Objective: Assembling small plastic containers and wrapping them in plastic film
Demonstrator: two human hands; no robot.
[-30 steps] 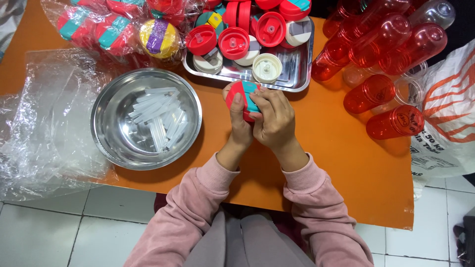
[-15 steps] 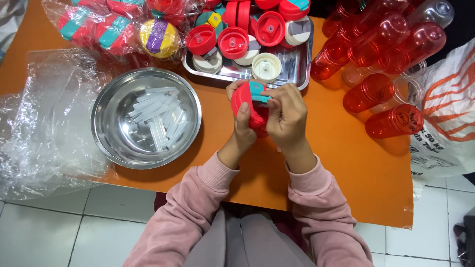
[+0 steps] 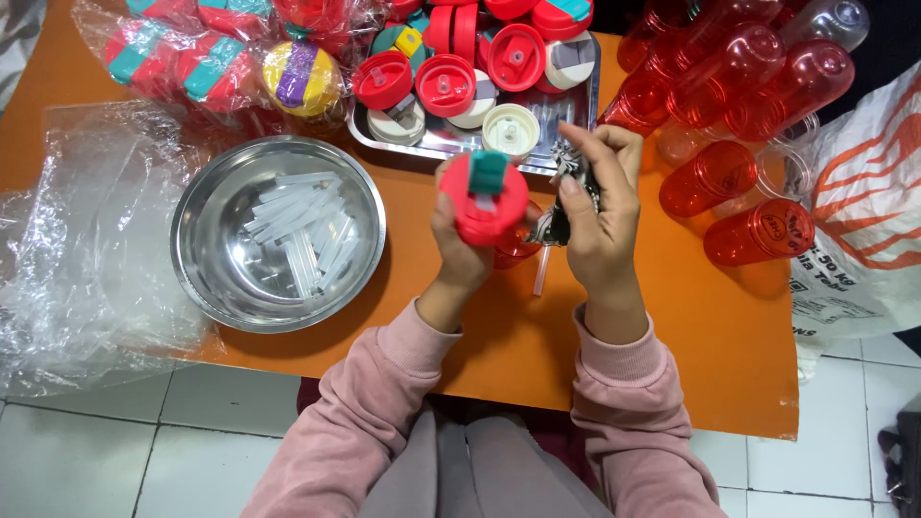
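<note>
Left hand (image 3: pixel 459 251) grips a round red plastic lid with teal flip tab (image 3: pixel 484 195) just below the steel tray (image 3: pixel 587 101); right hand (image 3: pixel 602 223) pinches a black-and-white patterned strap (image 3: pixel 573 182); strap looks unattached, tray lids waiting

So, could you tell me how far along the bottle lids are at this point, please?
Done: wrapped bottles with lids on lie at the top left. In hand: the left hand holds a red lid with a teal flap; the right hand holds a patterned strap. Left: loose lids fill the tray, straws sit in the bowl, and red bottles lie uncapped.
</note>
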